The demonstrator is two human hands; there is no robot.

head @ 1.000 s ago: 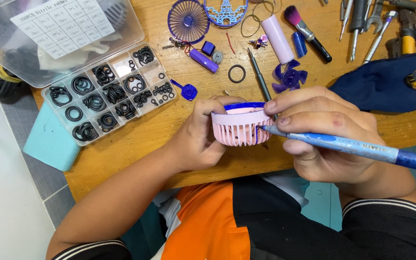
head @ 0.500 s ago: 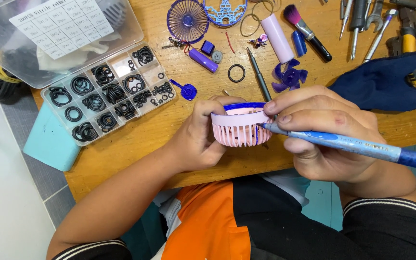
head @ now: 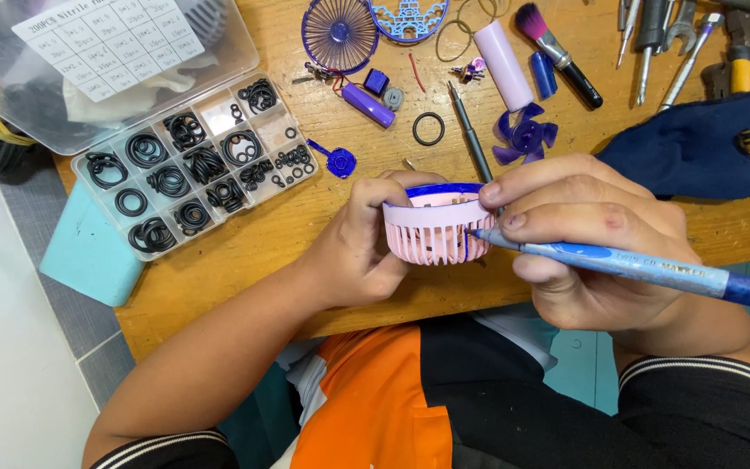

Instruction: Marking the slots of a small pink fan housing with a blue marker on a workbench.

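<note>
Carefully: the left hand (head: 353,252) clamps the pink slotted plastic fan housing (head: 436,227) above the wooden table (head: 245,243) edge; the right hand (head: 583,243), fingers pinched on the blue marker pen (head: 635,267), should steady its tip against the rim.

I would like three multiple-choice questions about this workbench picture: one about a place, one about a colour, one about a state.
1. Where does the loose fan blade lie?
A. inside the organiser box
B. on the wooden table, beyond the hands
C. on the dark cloth

2. What colour is the slatted housing that the left hand holds?
A. pink
B. green
C. black

3. In what state is the organiser box of black rings?
A. lid shut
B. upside down
C. lid open

Answers:
1 B: it rests on bare wood of the table, beside a thin screwdriver.
2 A: its ribs are pink, while the right hand sets a blue marker against it.
3 C: the compartments show uncovered.
</note>
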